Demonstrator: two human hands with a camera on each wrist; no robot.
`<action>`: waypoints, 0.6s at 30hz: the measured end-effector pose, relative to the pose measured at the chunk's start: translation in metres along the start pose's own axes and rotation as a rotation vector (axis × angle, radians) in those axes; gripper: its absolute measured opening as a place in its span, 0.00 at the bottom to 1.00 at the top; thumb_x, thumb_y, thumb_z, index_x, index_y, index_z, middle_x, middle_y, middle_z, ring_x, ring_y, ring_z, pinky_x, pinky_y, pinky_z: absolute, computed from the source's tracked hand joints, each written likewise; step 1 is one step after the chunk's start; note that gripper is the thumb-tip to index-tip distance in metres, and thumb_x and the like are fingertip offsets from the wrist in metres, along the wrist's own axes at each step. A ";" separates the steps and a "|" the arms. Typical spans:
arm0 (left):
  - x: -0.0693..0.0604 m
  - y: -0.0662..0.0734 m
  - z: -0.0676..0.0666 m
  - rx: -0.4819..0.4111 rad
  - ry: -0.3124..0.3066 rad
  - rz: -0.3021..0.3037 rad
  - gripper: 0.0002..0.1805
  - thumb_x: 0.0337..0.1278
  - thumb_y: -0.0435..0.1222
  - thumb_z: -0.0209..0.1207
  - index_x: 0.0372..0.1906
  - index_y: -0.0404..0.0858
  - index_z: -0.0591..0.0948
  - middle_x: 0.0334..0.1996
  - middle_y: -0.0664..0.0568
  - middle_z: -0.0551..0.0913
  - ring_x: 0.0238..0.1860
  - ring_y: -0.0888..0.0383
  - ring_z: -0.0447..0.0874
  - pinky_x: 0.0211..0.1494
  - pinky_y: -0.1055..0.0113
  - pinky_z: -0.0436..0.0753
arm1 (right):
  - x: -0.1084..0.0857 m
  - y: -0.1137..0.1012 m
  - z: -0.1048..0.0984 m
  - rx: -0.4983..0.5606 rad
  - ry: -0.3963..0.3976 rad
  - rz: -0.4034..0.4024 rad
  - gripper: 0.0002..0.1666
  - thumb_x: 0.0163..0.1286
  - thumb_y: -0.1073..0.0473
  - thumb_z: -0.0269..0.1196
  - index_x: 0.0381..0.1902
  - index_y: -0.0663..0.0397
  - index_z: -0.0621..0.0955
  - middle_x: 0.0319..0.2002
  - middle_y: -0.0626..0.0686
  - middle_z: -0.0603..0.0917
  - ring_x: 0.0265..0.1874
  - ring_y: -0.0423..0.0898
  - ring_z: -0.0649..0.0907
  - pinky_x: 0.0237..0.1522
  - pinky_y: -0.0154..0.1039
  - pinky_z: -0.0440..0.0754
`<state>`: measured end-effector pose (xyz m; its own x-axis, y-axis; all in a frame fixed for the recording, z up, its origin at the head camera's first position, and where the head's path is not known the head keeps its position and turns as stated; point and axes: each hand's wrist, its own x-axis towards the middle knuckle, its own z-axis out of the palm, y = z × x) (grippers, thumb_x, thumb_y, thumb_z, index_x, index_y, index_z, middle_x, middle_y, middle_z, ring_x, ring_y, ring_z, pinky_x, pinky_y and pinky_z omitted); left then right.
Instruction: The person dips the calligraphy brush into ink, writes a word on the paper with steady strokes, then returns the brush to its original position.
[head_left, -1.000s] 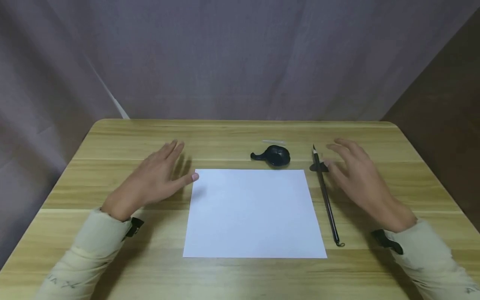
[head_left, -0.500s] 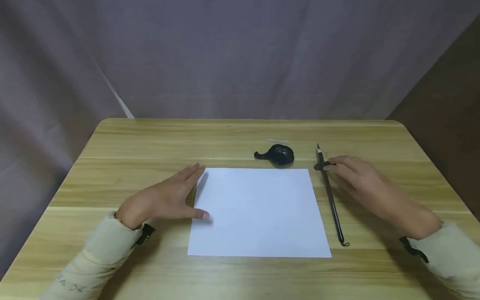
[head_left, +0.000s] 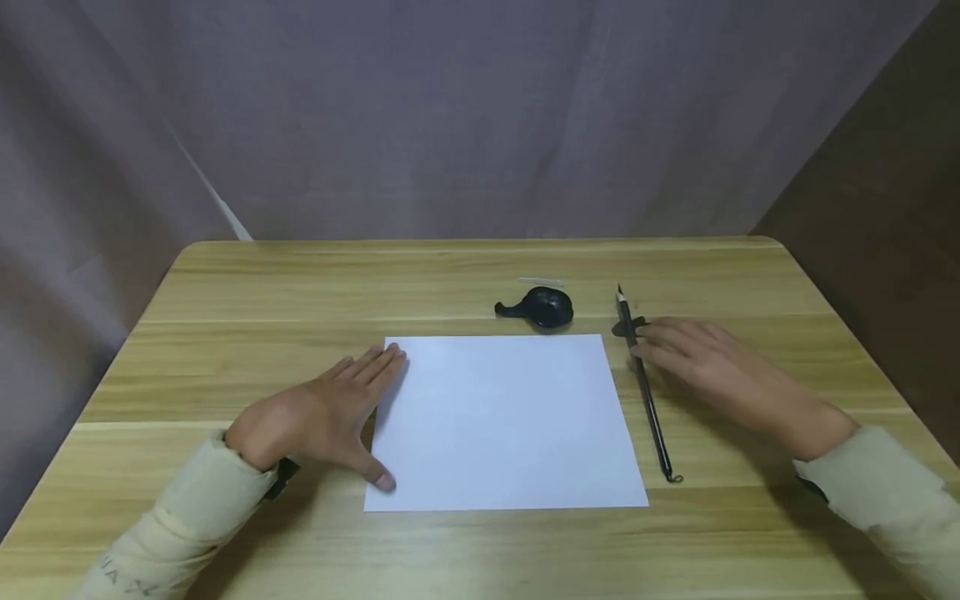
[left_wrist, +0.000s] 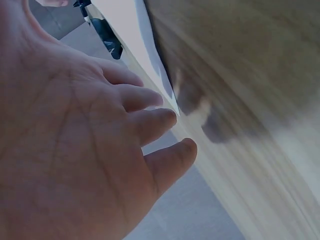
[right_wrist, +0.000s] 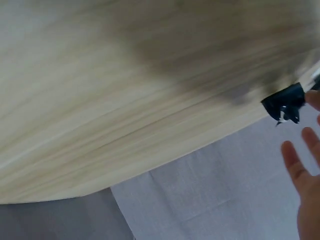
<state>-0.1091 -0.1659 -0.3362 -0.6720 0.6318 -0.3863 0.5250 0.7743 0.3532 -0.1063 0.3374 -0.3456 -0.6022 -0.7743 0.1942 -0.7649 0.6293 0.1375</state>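
On the wooden table lies a blank sheet of white paper (head_left: pixel 502 425). My left hand (head_left: pixel 322 421) rests along its left edge, fingers straight and thumb spread over the lower left part; the left wrist view shows the palm and fingertips beside the paper (left_wrist: pixel 137 40). To the right of the sheet, a dark writing brush (head_left: pixel 651 408) leans on a small black brush rest (head_left: pixel 624 327), tip pointing away. My right hand (head_left: pixel 708 362) pinches its upper shaft between thumb and fingers. In the right wrist view, fingers show beside the black brush rest (right_wrist: pixel 285 102).
Behind the paper sits a black gourd-shaped dish (head_left: pixel 546 308), its stem to the left. A thin clear stick (head_left: pixel 542 281) lies just beyond it. A grey curtain (head_left: pixel 450 125) hangs past the far edge of the table (head_left: pixel 262 283).
My left hand has come down from above the table onto the paper's left edge. My right hand has lowered and moved in to the brush shaft. The brush stays on its rest.
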 end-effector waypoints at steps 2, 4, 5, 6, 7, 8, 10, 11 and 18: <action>0.000 0.000 0.001 0.011 -0.001 -0.003 0.84 0.37 0.72 0.75 0.85 0.29 0.39 0.85 0.35 0.36 0.85 0.37 0.35 0.84 0.36 0.44 | 0.000 0.001 0.002 -0.059 -0.015 -0.043 0.37 0.61 0.78 0.62 0.70 0.62 0.76 0.70 0.64 0.76 0.69 0.65 0.74 0.64 0.66 0.75; 0.000 0.000 0.002 0.023 -0.005 -0.008 0.85 0.36 0.72 0.75 0.85 0.29 0.39 0.85 0.35 0.36 0.85 0.37 0.35 0.84 0.36 0.44 | 0.002 0.003 0.005 -0.112 -0.018 -0.096 0.38 0.59 0.78 0.62 0.70 0.62 0.76 0.69 0.65 0.77 0.67 0.65 0.76 0.63 0.65 0.76; 0.000 -0.001 0.002 0.026 -0.005 -0.007 0.85 0.36 0.73 0.75 0.85 0.29 0.39 0.85 0.34 0.36 0.85 0.37 0.36 0.84 0.36 0.44 | 0.003 0.004 0.006 -0.139 -0.016 -0.124 0.39 0.57 0.78 0.63 0.70 0.62 0.76 0.68 0.65 0.78 0.66 0.64 0.78 0.62 0.63 0.77; 0.000 -0.001 0.001 0.029 -0.006 -0.006 0.85 0.36 0.73 0.75 0.85 0.29 0.40 0.85 0.34 0.36 0.85 0.37 0.36 0.84 0.37 0.44 | 0.004 0.005 0.008 -0.160 -0.009 -0.152 0.38 0.58 0.77 0.61 0.69 0.62 0.76 0.67 0.65 0.79 0.64 0.64 0.79 0.60 0.63 0.78; 0.000 -0.001 0.001 0.030 -0.009 -0.008 0.85 0.36 0.73 0.75 0.85 0.29 0.40 0.85 0.35 0.36 0.86 0.38 0.35 0.84 0.37 0.43 | 0.006 0.007 0.009 -0.176 -0.004 -0.171 0.37 0.58 0.77 0.59 0.69 0.62 0.76 0.66 0.65 0.80 0.63 0.64 0.80 0.59 0.62 0.79; 0.000 -0.001 0.001 0.032 -0.013 -0.011 0.85 0.36 0.73 0.75 0.85 0.29 0.40 0.85 0.35 0.35 0.86 0.38 0.35 0.85 0.37 0.43 | 0.006 0.008 0.011 -0.188 0.002 -0.186 0.37 0.59 0.76 0.57 0.69 0.62 0.76 0.65 0.65 0.80 0.62 0.64 0.80 0.58 0.61 0.80; 0.001 0.000 0.000 0.040 -0.022 -0.018 0.85 0.35 0.72 0.76 0.85 0.29 0.40 0.86 0.35 0.35 0.86 0.39 0.35 0.85 0.38 0.43 | 0.008 0.010 0.014 -0.204 0.011 -0.205 0.35 0.60 0.75 0.56 0.68 0.63 0.76 0.65 0.65 0.81 0.60 0.63 0.81 0.55 0.60 0.81; 0.001 0.000 0.000 0.045 -0.028 -0.024 0.84 0.35 0.71 0.76 0.85 0.29 0.40 0.86 0.36 0.35 0.86 0.39 0.34 0.85 0.38 0.42 | 0.009 0.011 0.015 -0.205 0.017 -0.212 0.35 0.60 0.75 0.55 0.68 0.63 0.76 0.64 0.65 0.81 0.60 0.63 0.81 0.54 0.60 0.81; 0.005 0.000 0.002 0.038 -0.063 -0.059 0.83 0.36 0.68 0.79 0.86 0.32 0.40 0.86 0.40 0.33 0.86 0.41 0.33 0.85 0.39 0.42 | 0.012 0.018 0.023 -0.217 0.029 -0.263 0.33 0.59 0.75 0.56 0.64 0.67 0.78 0.60 0.65 0.82 0.56 0.61 0.83 0.48 0.58 0.84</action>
<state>-0.1113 -0.1632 -0.3401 -0.6687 0.5853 -0.4585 0.5061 0.8101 0.2960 -0.1328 0.3375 -0.3629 -0.3812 -0.9119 0.1521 -0.8249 0.4098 0.3893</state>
